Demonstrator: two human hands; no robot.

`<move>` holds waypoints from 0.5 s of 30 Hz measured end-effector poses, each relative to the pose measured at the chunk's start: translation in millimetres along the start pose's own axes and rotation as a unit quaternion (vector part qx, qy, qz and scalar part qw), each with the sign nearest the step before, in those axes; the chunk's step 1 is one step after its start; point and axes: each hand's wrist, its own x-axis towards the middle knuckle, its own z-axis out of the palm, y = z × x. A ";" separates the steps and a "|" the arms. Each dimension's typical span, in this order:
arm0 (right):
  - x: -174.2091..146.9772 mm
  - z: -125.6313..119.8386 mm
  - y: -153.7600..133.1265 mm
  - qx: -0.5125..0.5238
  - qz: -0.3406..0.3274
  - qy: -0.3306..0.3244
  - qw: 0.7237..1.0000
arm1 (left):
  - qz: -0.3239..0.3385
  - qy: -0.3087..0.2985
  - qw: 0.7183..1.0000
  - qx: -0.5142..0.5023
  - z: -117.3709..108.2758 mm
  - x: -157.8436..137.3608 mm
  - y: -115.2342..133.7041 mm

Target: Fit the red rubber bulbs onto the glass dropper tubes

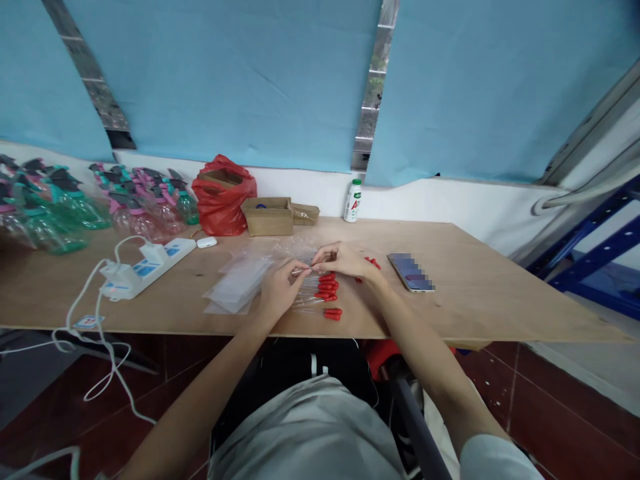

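My left hand (280, 287) is closed, with its fingertips pinching a thin, shiny rod (298, 272). Facing it, my right hand (343, 259) has thumb and fingers pinched together by the rod's end; what sits between them is too small to make out. Under and in front of my hands lie several thin, clear or silvery sticks with red bulb-like ends (327, 287). A small group of red ends (333, 313) rests nearer the table edge. More small red pieces (373, 263) lie just beyond my right wrist. Clear plastic bags (235, 287) are spread beside my left hand.
A phone (411, 272) lies to the right on the wooden table (490, 287). At the back stand a white bottle (353, 201), a cardboard box (269, 217) and a red plastic bag (225, 200). Leftward are a power strip (150, 268) with cables and several spray bottles (65, 213).
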 end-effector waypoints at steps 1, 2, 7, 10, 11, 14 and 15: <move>0.3 -1.0 0.8 -0.016 -0.001 -0.009 1.000 | 0.001 -0.011 1.000 0.013 -0.1 -0.3 2.0; 0.5 -2.1 1.9 -0.029 0.000 -0.017 0.999 | -0.002 -0.021 0.999 0.025 -0.3 -0.6 3.7; -1.1 -10.3 8.0 -0.072 0.005 -0.036 0.997 | -0.034 -0.046 0.997 0.050 0.4 -1.0 1.6; -2.5 -12.5 9.6 -0.094 0.017 -0.039 0.995 | -0.031 -0.032 0.998 0.045 2.6 -0.1 -8.1; -2.6 -12.0 9.6 -0.098 0.020 -0.039 0.994 | -0.029 -0.027 0.998 0.044 3.4 0.2 -11.5; -2.0 -7.8 8.5 -0.114 0.017 -0.042 0.992 | -0.029 -0.029 0.998 0.047 5.5 0.5 -19.5; -1.6 -6.1 7.9 -0.122 0.012 -0.045 0.991 | -0.032 -0.037 0.998 0.051 6.0 0.4 -21.1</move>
